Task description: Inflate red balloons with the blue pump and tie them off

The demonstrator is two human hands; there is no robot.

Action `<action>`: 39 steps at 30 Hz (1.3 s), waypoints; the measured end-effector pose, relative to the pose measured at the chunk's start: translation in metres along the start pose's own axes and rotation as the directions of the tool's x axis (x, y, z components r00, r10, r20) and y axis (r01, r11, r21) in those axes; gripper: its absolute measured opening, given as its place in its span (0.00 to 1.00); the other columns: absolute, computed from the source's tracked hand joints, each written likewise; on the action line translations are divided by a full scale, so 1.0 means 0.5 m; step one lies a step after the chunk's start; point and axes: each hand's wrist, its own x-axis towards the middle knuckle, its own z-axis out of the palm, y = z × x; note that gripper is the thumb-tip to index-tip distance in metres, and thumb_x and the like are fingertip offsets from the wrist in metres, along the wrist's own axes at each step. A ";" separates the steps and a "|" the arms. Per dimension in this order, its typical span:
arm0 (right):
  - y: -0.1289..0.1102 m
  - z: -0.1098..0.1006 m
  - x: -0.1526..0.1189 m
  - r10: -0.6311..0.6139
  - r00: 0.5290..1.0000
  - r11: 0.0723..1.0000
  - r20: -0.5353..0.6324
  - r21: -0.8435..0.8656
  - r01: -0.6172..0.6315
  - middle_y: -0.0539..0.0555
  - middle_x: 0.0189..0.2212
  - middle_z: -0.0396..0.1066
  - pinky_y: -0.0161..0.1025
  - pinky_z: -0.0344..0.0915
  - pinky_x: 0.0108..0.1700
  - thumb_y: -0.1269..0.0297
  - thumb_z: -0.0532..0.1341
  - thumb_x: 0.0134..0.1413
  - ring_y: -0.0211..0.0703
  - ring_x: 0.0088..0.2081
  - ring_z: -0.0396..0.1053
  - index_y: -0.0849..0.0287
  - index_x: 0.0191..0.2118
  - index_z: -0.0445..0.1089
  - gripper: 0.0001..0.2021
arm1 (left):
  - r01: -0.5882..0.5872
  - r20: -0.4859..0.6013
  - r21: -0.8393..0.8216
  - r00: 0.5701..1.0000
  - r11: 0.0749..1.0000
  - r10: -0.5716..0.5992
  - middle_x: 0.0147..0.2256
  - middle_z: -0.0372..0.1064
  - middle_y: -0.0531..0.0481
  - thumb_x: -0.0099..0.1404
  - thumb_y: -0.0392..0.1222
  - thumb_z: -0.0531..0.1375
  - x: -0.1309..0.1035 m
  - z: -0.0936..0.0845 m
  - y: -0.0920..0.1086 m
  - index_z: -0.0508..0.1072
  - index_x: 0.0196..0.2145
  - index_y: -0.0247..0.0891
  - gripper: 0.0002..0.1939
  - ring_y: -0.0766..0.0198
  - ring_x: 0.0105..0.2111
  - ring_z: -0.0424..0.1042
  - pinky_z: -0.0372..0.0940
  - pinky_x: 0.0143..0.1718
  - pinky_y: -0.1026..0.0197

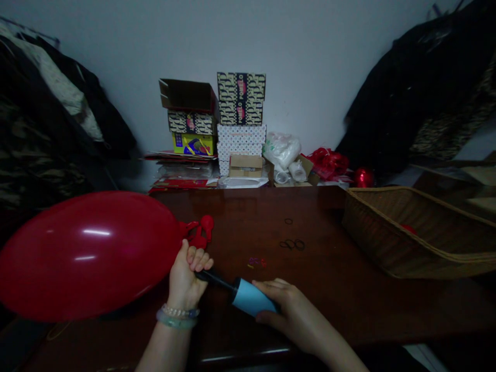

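A large red balloon point(93, 253), blown up, fills the left side of the head view. Its neck end meets my left hand point(189, 274), closed in a fist around the black end of a hand pump. My right hand point(289, 310) wraps round the light blue barrel of this pump point(251, 298). A thin black rod shows between barrel and fist. The fingers hide where balloon and pump join. Beyond my left fist lie several limp red balloons point(207, 225) on the table.
Dark elastic bands point(293, 244) and small coloured bands point(257, 262) lie on the brown table point(240, 222). A wicker basket point(387, 248) stands at right, something red inside. Stacked boxes point(241, 98) and plastic bags point(282, 147) line the back wall. Dark clothes hang on both sides.
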 end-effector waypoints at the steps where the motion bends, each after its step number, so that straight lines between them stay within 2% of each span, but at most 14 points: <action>1: 0.004 -0.009 -0.002 0.001 1.000 1.000 0.013 0.004 -0.001 0.47 0.50 0.71 0.38 0.57 0.53 0.65 0.67 0.49 0.45 0.49 0.66 0.46 0.55 0.66 0.26 | -0.018 -0.001 -0.007 1.000 1.000 0.018 0.11 0.43 0.60 0.65 0.43 0.56 0.003 -0.001 0.007 0.49 0.16 0.38 0.25 0.74 0.11 0.47 0.49 0.15 0.67; 4: 0.008 -0.036 -0.009 -0.002 0.999 1.000 0.035 0.026 0.001 0.46 0.50 0.71 0.37 0.56 0.54 0.65 0.66 0.50 0.44 0.49 0.65 0.46 0.54 0.67 0.24 | -0.045 -0.001 -0.020 0.999 0.999 0.045 0.11 0.44 0.60 0.66 0.42 0.55 0.005 0.002 0.023 0.49 0.16 0.38 0.24 0.74 0.11 0.47 0.50 0.16 0.67; 7: 0.001 -0.043 -0.014 0.006 1.000 1.000 0.021 0.024 -0.007 0.47 0.48 0.72 0.38 0.57 0.52 0.66 0.65 0.51 0.44 0.48 0.65 0.46 0.54 0.67 0.23 | -0.038 0.007 -0.024 0.999 0.999 0.038 0.11 0.44 0.60 0.66 0.42 0.55 -0.001 0.008 0.026 0.49 0.16 0.38 0.24 0.74 0.11 0.48 0.50 0.16 0.67; 16: -0.025 0.032 0.004 0.027 0.998 0.999 -0.052 0.028 -0.026 0.48 0.45 0.73 0.38 0.59 0.47 0.68 0.64 0.52 0.45 0.43 0.66 0.49 0.51 0.70 0.19 | 0.078 0.015 -0.026 0.997 0.997 -0.077 0.12 0.43 0.59 0.65 0.43 0.56 -0.016 0.003 -0.028 0.49 0.15 0.38 0.25 0.74 0.12 0.46 0.48 0.16 0.66; 20: -0.028 0.038 0.005 0.036 0.998 0.999 -0.057 0.033 -0.034 0.49 0.48 0.72 0.38 0.59 0.48 0.67 0.64 0.52 0.45 0.44 0.65 0.50 0.53 0.68 0.21 | 0.094 0.010 -0.012 0.995 0.995 -0.094 0.11 0.42 0.59 0.65 0.44 0.56 -0.023 0.005 -0.039 0.49 0.15 0.38 0.26 0.74 0.12 0.45 0.48 0.16 0.66; 25: -0.015 0.015 0.002 0.003 1.000 0.998 -0.004 0.056 -0.003 0.47 0.49 0.72 0.37 0.59 0.50 0.65 0.64 0.52 0.44 0.46 0.66 0.47 0.55 0.67 0.23 | 0.054 0.029 -0.008 0.998 0.999 -0.054 0.12 0.44 0.59 0.65 0.44 0.56 -0.013 0.003 -0.025 0.49 0.15 0.38 0.25 0.74 0.12 0.46 0.47 0.16 0.66; 33: 0.013 -0.050 -0.012 0.015 0.995 0.998 0.097 0.063 -0.021 0.48 0.47 0.73 0.39 0.58 0.51 0.64 0.64 0.52 0.46 0.47 0.67 0.47 0.54 0.67 0.22 | -0.019 0.011 -0.049 1.000 0.999 0.020 0.11 0.44 0.59 0.67 0.40 0.53 0.003 0.004 0.027 0.49 0.16 0.38 0.24 0.73 0.11 0.48 0.49 0.16 0.67; 39: 0.013 -0.022 -0.015 0.032 0.999 0.999 0.037 -0.001 -0.032 0.50 0.50 0.71 0.40 0.58 0.51 0.65 0.63 0.53 0.47 0.47 0.66 0.50 0.56 0.66 0.24 | -0.005 0.006 -0.039 1.000 0.999 0.005 0.11 0.44 0.59 0.64 0.36 0.54 -0.004 -0.003 0.022 0.49 0.15 0.38 0.23 0.73 0.11 0.47 0.50 0.16 0.66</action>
